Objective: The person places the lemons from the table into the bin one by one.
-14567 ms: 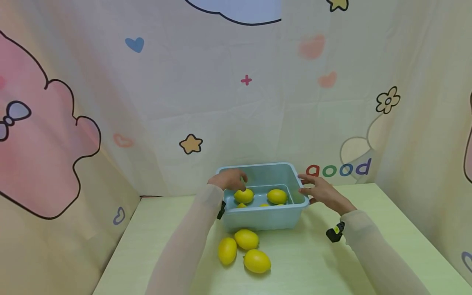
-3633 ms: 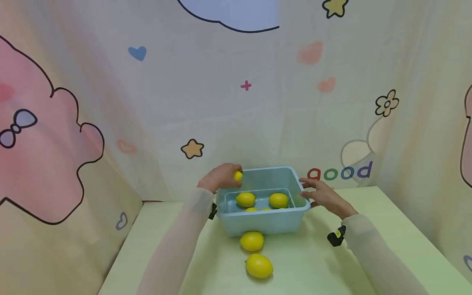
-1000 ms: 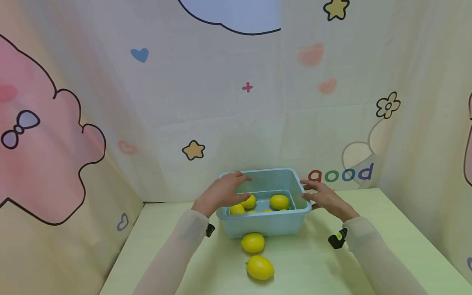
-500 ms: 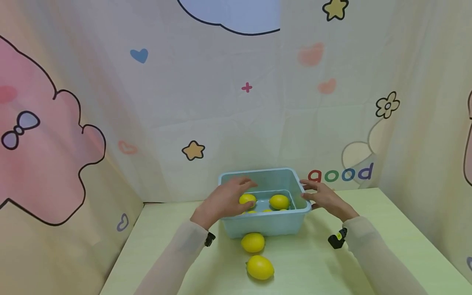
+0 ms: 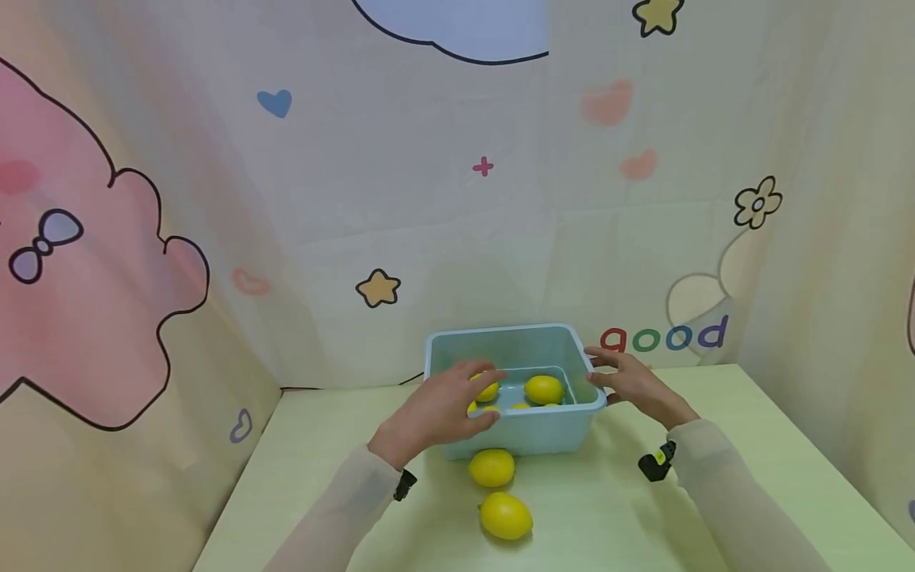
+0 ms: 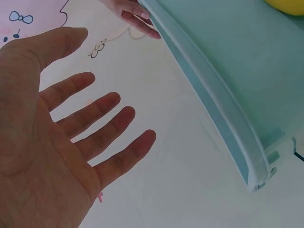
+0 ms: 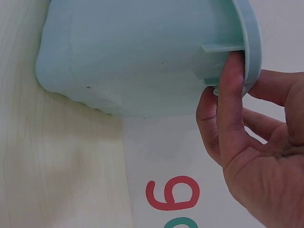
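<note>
A light blue plastic tub (image 5: 518, 435) stands on the table with several yellow lemons inside, one lemon (image 5: 544, 390) at its right. My left hand (image 5: 439, 407) hovers over the tub's front left edge. In the left wrist view this hand (image 6: 52, 142) has its fingers spread and holds nothing. My right hand (image 5: 636, 387) is at the tub's right rim; the right wrist view has fingers (image 7: 231, 95) hooked under that rim, gripping it. Outside, a lemon (image 5: 492, 468) lies just before the tub, and another lemon (image 5: 505, 515) lies nearer me. My left hand partly hides the lemons inside.
The pale green table (image 5: 329, 477) ends at a printed cloth backdrop (image 5: 429, 199) close behind the tub. More cloth hangs along the left and right sides.
Lemons outside the tub went from three to two. My left hand carried a lemon over the tub, let it go inside, then drew back towards me. My right hand stayed at the rim.
</note>
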A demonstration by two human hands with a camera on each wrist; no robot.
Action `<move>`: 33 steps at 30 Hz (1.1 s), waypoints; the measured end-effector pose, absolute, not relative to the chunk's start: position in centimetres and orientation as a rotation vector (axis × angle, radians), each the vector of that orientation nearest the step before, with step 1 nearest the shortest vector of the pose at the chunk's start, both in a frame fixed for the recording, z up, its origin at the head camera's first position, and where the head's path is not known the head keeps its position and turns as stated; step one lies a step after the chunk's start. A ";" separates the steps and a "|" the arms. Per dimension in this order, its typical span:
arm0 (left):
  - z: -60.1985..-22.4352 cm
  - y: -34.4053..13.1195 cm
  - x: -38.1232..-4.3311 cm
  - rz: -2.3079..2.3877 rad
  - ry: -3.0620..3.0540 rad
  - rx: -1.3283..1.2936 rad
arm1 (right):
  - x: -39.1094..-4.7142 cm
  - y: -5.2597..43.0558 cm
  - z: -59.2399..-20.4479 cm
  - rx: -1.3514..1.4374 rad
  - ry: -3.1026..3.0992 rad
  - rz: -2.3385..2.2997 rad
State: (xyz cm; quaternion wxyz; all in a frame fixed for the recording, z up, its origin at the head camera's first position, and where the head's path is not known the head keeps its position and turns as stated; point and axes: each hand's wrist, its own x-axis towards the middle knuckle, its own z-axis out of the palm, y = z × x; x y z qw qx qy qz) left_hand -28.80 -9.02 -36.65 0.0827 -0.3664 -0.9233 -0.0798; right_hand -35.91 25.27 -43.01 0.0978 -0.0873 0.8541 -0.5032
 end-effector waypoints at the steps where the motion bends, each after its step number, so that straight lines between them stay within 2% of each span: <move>1: -36.8 -9.0 -28.7 -0.238 -2.748 -1.107 | -35.9 25.3 -43.0 -0.260 2.528 -1.489; 19: -38.6 -8.9 -26.2 -0.156 -2.659 -1.238 | -36.0 25.3 -43.1 -0.270 2.514 -1.501; 33: -42.1 -7.9 -24.4 0.034 -2.585 -1.423 | -35.9 25.5 -43.3 -0.275 2.530 -1.495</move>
